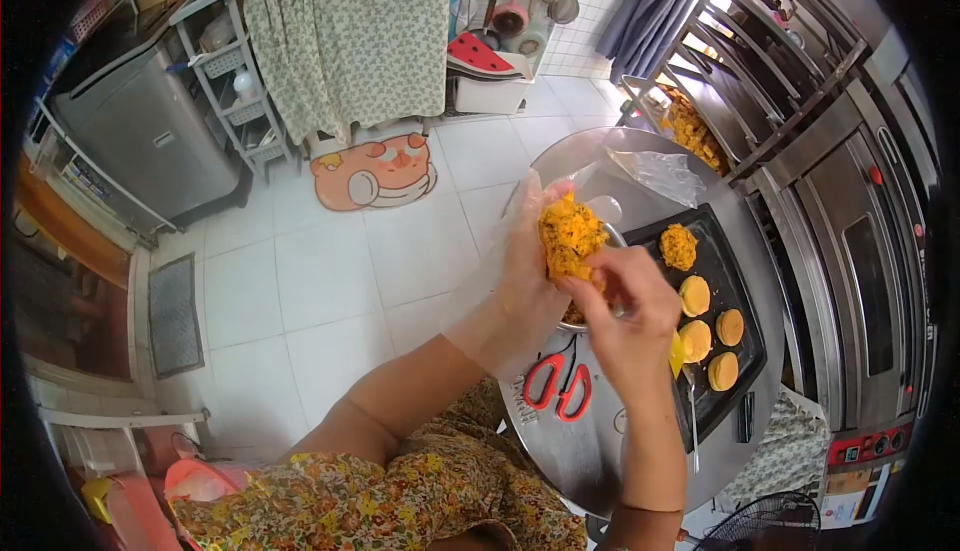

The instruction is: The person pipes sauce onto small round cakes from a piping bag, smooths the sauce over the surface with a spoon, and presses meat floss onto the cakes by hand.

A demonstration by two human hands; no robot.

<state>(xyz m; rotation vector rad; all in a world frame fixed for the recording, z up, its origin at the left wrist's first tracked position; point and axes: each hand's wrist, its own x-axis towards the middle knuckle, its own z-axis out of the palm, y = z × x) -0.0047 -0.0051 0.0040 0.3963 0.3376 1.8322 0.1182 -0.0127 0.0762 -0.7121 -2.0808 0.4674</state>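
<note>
Our right hand [643,301], looks bare: thumb and forefinger pinched against the lower edge of the orange crumb-coated piece [572,236]. Our left hand [532,271], in a clear plastic glove, is cupped around that piece and gripping it from the far side; some of its fingers are hidden behind it. So the piece is up in both hands, over the near-left part of the tabletop [575,461], which is round and metal.

Right below the hands: a metal bowl [615,235], mostly covered from our view, brownish-orange stuff showing inside.

To the right of the bowl, a black tray [722,276]. On it we count one orange-coated round [678,248] at the far end and four smooth golden cakes [723,371] nearer us. Something yellow [676,353] pokes out by the right wrist, partly hidden, can't tell what. A metal utensil [693,421] lies along the tray's near-left side.

Red-handled scissors [563,401] sit near the bowl, handles toward us. Clear plastic bag [655,176] at the far side of the tabletop.

Further out: oven [865,281] and tray rack [760,61] on the right, fan [770,526] bottom right, pig-shaped mat [375,173] on the tiled floor [330,281], grey washing machine [150,136] far left.
</note>
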